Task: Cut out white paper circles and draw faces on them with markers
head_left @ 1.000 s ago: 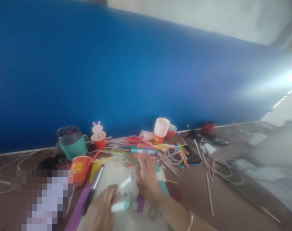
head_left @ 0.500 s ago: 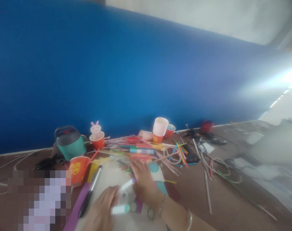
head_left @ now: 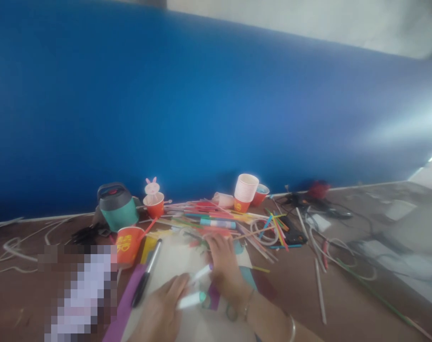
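Steady the flat white paper sheet (head_left: 172, 259) with left hand (head_left: 165, 303) and right hand (head_left: 223, 260); either hand's finger grip is indiscernible.

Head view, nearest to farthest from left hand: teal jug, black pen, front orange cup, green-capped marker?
From the left hand:
1. Green-capped marker: its right side
2. Black pen: its left
3. Front orange cup: farther left
4. Teal jug: behind that cup

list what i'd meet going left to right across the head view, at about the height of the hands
Orange cup with yellow lettering → left hand → teal-tipped marker → right hand → thin pale stick.
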Demonstrator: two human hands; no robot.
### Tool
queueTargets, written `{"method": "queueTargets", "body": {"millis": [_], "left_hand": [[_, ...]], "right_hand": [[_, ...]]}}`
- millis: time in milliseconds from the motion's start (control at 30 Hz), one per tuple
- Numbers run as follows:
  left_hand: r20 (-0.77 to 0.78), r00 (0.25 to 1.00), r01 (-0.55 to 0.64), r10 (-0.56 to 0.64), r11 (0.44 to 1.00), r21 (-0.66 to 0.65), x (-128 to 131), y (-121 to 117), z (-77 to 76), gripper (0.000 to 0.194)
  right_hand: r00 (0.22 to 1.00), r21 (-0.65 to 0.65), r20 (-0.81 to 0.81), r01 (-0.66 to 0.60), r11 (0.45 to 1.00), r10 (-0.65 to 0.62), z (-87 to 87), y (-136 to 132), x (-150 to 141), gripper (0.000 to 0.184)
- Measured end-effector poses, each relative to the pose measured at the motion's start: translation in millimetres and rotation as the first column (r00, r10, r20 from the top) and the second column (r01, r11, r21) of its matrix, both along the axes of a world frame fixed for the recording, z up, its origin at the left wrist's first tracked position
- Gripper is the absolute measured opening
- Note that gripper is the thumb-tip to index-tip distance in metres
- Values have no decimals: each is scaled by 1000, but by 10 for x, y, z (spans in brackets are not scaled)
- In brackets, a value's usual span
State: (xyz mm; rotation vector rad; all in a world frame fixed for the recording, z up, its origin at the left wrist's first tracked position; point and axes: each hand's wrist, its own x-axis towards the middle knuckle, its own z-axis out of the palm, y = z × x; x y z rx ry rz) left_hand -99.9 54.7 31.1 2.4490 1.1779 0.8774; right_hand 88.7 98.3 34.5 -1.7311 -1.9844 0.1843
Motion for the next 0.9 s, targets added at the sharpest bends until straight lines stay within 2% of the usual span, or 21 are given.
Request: {"method": "queueTargets", "body": {"millis": [267,433,567,667,800,900], "left_hand": [[67,998,-22,19,999,49,13,14,29,30],[53,998,-25,20,996,86,15,11,22,26],[29,999,-20,19,999,40,19,-10,46,25],[12,1000,-19,19,999,31,22,-15,49,23],[-9,997,-70,73,981,181,25,3,24,23],[-37,990,-122,135,962,245,27,9,10,23]], "right_hand": [[996,-69,-6,-93,993,93,223,-104,-36,46],[992,-111,14,-126,986,129,194,-134,-55,45],[986,-145,1,-167,975,169,171,-147,-60,41],[988,-157,63,-131,979,142,152,-132,-38,41],[982,-182,188,3,983,32,132,-100,-6,49],[969,-284,236,4,959,66,173,-99,-8,51]]}}
